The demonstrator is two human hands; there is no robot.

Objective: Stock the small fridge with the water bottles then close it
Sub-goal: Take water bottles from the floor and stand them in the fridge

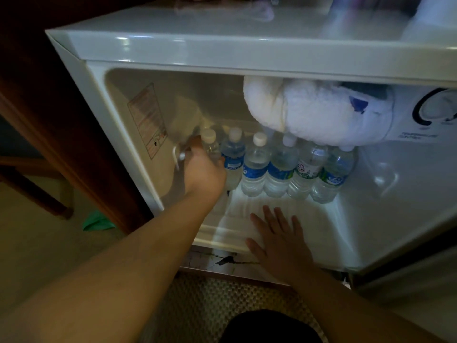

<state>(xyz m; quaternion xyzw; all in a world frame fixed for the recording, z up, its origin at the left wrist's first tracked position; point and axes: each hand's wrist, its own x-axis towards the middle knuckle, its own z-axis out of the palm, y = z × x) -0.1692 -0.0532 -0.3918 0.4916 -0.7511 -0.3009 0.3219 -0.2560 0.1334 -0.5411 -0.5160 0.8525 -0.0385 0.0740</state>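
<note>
The small white fridge (173, 45) stands open in front of me. Inside, several clear water bottles (256, 167) with white caps and blue labels stand in a row on the fridge floor. My left hand (204, 167) reaches in at the row's left end and is closed around the leftmost bottle (210, 144), which stands upright next to the others. My right hand (277, 236) lies flat, fingers spread, on the front lip of the fridge floor, holding nothing.
A thick lump of white frost (309, 115) bulges from the freezer box above the bottles, with a thermostat dial (435, 107) to its right. Dark wooden furniture (61, 120) flanks the fridge's left side. A green scrap (97, 221) lies on the floor. A woven mat (210, 305) lies below.
</note>
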